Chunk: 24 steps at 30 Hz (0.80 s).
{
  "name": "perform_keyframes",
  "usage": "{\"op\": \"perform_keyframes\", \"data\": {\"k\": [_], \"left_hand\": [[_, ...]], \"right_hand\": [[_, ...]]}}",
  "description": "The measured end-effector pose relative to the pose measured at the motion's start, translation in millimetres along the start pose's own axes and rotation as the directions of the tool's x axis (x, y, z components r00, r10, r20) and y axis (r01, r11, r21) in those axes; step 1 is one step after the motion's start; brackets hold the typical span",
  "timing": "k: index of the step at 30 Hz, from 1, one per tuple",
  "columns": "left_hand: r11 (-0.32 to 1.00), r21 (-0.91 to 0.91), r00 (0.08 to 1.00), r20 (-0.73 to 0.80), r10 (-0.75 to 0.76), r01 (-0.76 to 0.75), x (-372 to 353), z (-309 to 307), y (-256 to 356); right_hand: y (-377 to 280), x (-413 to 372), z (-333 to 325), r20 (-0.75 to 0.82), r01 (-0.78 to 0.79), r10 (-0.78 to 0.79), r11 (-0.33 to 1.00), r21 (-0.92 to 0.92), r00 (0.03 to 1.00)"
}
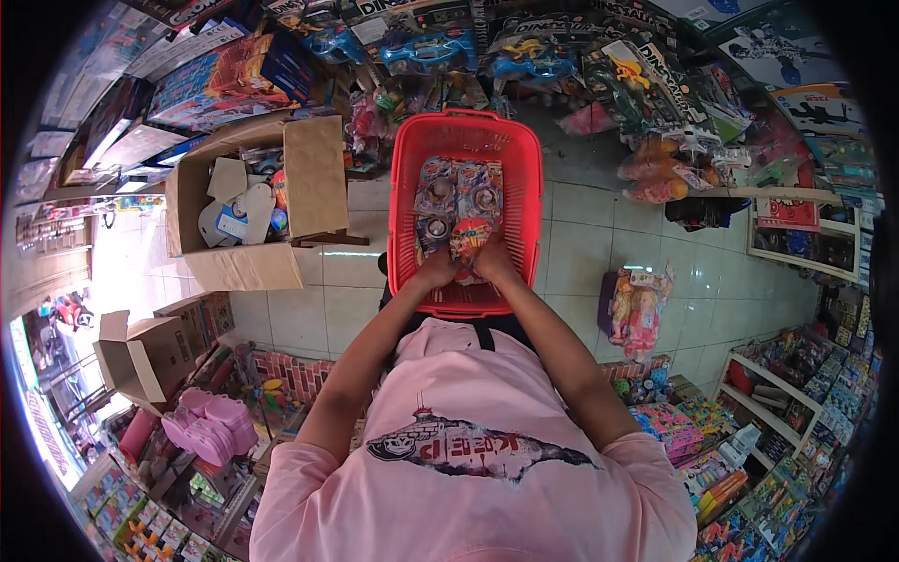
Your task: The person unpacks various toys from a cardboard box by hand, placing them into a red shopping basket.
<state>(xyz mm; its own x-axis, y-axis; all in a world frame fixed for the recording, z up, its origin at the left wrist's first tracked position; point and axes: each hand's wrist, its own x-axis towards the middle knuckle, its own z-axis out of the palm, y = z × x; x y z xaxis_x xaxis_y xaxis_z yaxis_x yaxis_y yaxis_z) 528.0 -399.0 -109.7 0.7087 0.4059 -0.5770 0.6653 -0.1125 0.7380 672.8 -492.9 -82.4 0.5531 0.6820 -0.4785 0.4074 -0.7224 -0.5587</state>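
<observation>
A red plastic basket (535, 187) stands in front of me, with several carded toy packets (437, 185) laid in rows on its bottom. Both hands reach down into the near half of it. A bright red and yellow toy packet (470, 234) is gripped by my right hand (493, 259) at its right side. My left hand (438, 269) is closed at the lower left corner of that packet, its fingertips partly hidden. Just beyond the left hand lies another packet (433, 230) with a dark round toy.
Left of the basket, an open cardboard box (316, 178) holds loose toys and card pieces. Bagged dolls (641, 309) lie on the tiled floor at the right. Hanging toy packs (534, 56) line the far side. Pink bags (213, 426) and a smaller carton (150, 356) stand at the left.
</observation>
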Motion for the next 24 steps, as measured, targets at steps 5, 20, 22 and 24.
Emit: {"op": "perform_keyframes", "data": {"k": [5, 20, 22, 24], "left_hand": [[0.986, 0.15, 0.997, -0.012, 0.078, -0.076, -41, -42, 41], [0.972, -0.105, 0.702, -0.675, -0.226, 0.212, -162, -47, -237], [0.768, -0.346, 0.756, -0.206, -0.622, 0.538, -211, -28, -300], [0.237, -0.812, 0.434, 0.022, -0.901, 0.533, -260, 19, -347]], "right_hand": [[6, -4, 0, 0.0, 0.082, -0.083, 0.975, -0.205, 0.997], [181, 17, -23, -0.315, -0.22, 0.2, 0.975, -0.028, 0.928], [258, 8, 12, 0.412, -0.152, 0.195, 0.979, -0.135, 0.89], [220, -42, 26, 0.471, -0.628, 0.594, 0.771, -0.103, 0.652]]}}
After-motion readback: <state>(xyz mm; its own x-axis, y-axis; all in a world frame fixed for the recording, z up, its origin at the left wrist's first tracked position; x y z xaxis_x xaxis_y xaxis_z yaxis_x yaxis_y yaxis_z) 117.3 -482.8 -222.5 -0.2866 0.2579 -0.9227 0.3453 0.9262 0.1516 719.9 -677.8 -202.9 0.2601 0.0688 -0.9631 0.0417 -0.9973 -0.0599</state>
